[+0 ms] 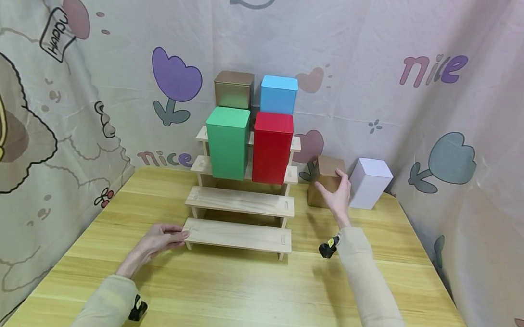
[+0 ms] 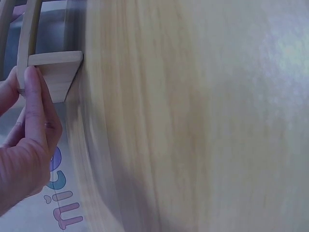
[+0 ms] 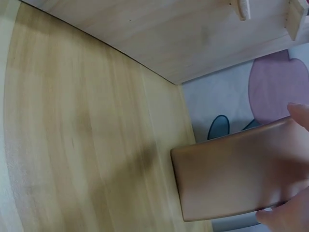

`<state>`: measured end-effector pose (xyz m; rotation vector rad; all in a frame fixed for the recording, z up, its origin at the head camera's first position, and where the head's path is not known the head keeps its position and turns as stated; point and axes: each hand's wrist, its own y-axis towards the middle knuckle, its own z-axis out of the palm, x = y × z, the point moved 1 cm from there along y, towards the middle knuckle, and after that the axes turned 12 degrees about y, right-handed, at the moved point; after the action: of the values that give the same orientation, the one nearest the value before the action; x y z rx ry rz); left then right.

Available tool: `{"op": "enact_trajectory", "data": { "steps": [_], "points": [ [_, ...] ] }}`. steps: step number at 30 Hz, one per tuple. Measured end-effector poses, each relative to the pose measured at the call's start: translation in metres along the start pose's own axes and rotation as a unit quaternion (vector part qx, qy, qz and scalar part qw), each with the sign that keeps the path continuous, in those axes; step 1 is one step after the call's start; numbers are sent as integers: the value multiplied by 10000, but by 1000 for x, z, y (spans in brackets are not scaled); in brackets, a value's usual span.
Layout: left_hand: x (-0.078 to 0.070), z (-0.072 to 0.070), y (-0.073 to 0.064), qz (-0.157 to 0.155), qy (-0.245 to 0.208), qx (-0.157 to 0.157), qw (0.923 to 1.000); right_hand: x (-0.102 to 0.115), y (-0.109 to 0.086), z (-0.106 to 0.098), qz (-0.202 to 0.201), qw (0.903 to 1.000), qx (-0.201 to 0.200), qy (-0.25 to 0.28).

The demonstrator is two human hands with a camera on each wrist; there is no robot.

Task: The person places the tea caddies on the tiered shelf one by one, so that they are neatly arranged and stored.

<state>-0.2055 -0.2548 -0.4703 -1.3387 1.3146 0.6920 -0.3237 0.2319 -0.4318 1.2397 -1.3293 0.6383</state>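
A wooden stepped display rack (image 1: 239,236) stands on the table. At the left end of its lowest step, my left hand (image 1: 161,238) pinches the board between thumb and fingers, which the left wrist view shows close up. To the right of the rack, my right hand (image 1: 340,197) grips a brown box (image 1: 316,189) with thumb and fingers on opposite sides. In the right wrist view, that brown box (image 3: 231,176) has its base right at the tabletop. Close beside it stands a white box (image 1: 367,186).
On the rack's upper steps are a green box (image 1: 227,145), a red box (image 1: 272,149), a bronze-coloured box (image 1: 233,91) and a blue box (image 1: 278,95). A printed cloth (image 1: 348,46) hangs behind and beside the wooden table (image 1: 240,297).
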Motion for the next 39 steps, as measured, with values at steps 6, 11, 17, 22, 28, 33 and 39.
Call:
{"op": "enact_trajectory", "data": {
  "steps": [6,11,17,22,28,33,39],
  "points": [
    [0,0,0,-7,-12,-2,10000,-1,-2,6,60,9993,-321,165],
    [0,-1,-1,-12,-27,5,10000,-1,-5,11,12,9983,-525,232],
    [-1,-2,-3,-19,4,-23,10000,-3,-7,20,-151,9959,-865,196],
    [-1,-1,-3,-16,24,-25,10000,-5,-7,24,-237,9931,-1125,220],
    [-1,-2,-3,-29,-7,-14,10000,-7,-7,26,-339,9915,-1238,218],
    [0,-1,-2,-18,-23,10,10000,-7,-6,26,-381,9904,-1297,292],
    [0,-1,0,11,-55,28,10000,-7,-7,23,-464,9895,-1339,274]
  ]
}}
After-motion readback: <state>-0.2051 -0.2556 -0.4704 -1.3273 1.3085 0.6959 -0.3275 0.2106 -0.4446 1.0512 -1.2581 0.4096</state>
